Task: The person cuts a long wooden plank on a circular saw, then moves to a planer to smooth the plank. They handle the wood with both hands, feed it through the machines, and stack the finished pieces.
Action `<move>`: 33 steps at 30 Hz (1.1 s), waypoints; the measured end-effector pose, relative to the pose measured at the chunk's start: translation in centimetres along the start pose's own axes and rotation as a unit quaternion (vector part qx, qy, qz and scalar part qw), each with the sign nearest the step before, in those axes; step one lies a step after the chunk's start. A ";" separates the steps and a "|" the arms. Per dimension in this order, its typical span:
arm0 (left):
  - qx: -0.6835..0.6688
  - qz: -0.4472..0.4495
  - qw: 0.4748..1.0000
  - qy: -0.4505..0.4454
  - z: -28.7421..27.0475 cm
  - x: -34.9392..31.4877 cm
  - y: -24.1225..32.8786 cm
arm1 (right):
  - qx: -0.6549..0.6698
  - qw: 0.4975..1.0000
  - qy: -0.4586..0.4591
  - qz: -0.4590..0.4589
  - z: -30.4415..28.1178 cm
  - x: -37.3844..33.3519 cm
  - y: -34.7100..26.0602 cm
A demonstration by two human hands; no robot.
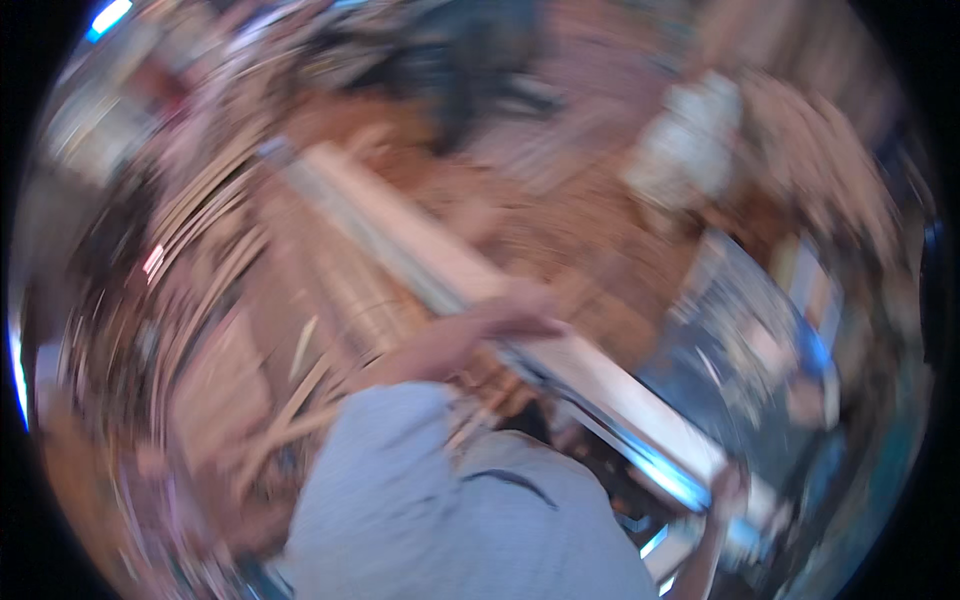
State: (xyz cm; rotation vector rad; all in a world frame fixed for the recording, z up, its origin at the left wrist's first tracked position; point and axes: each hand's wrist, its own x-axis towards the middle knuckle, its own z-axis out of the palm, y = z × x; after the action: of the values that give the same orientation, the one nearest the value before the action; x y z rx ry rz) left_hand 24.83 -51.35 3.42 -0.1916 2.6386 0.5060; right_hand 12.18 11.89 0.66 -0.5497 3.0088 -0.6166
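1. Plank (612,384), long and pale, slants across mid-view from upper left to lower right, before the person's light-blue shirt (385,490); shiny bluish strip (668,477) along its near edge
2. Left hand (518,308) laid across plank's middle; blurred, cannot tell if fingers close on it
3. Right hand (728,488) at plank's lower-right end; grip too smeared to tell
4. White bundle (688,150) beyond, on brown ground (600,290)

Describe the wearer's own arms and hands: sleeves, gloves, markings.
Left sleeve: light blue-grey cloth, ending short of the bare left forearm. Left hand and right hand look ungloved; visible right forearm bare. Blur hides finer markings.
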 end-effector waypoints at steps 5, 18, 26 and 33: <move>0.005 0.037 0.999 0.008 -1.0 3.0 0.5 | 0.116 0.979 0.029 0.166 -2.8 1.1 -3.2; -0.283 0.315 0.893 0.152 -3.7 22.2 38.4 | -0.055 0.988 -0.098 0.109 -6.0 2.8 -2.2; -0.131 0.122 0.939 0.293 4.0 31.8 57.8 | 0.010 1.000 -0.026 0.008 -4.6 2.2 0.0; -0.271 0.143 0.908 0.285 4.8 29.2 62.9 | 0.045 0.997 -0.035 0.049 -4.5 2.1 0.3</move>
State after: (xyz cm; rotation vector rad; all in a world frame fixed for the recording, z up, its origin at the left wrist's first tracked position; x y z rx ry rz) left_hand -12.74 7.05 6.39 -0.1317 3.0247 1.4850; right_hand 9.72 13.10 4.83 -0.4065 2.9044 -0.7058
